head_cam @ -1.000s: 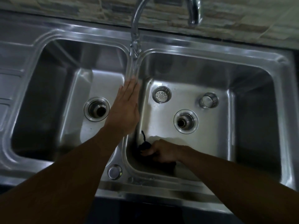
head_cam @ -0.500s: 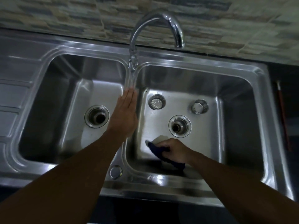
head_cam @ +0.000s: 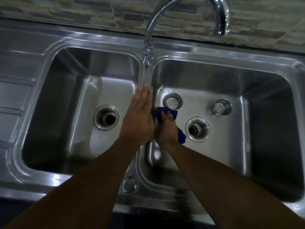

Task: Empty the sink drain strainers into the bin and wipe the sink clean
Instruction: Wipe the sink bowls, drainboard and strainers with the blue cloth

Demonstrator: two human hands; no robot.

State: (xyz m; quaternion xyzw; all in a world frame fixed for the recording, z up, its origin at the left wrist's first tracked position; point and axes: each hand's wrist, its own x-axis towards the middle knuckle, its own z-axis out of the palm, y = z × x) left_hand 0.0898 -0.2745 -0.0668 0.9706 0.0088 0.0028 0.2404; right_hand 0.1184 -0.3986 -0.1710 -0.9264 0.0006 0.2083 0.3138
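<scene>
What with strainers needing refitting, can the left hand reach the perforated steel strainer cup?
Probably yes: the left hand rests flat on the steel divider; the perforated steel strainer cup stands just beside it, uncovered.

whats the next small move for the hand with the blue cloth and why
Probably sweep the blue cloth right, toward the open round drain: the right hand holds it by the steel basin's left wall, beside a perforated steel strainer cup.

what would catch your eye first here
The right hand holds a blue cloth on the right basin's floor, the only colour amid the steel. The left hand lies flat on the divider between the basins. The left strainer and right strainer sit loose on that floor, beyond the open drain.
</scene>
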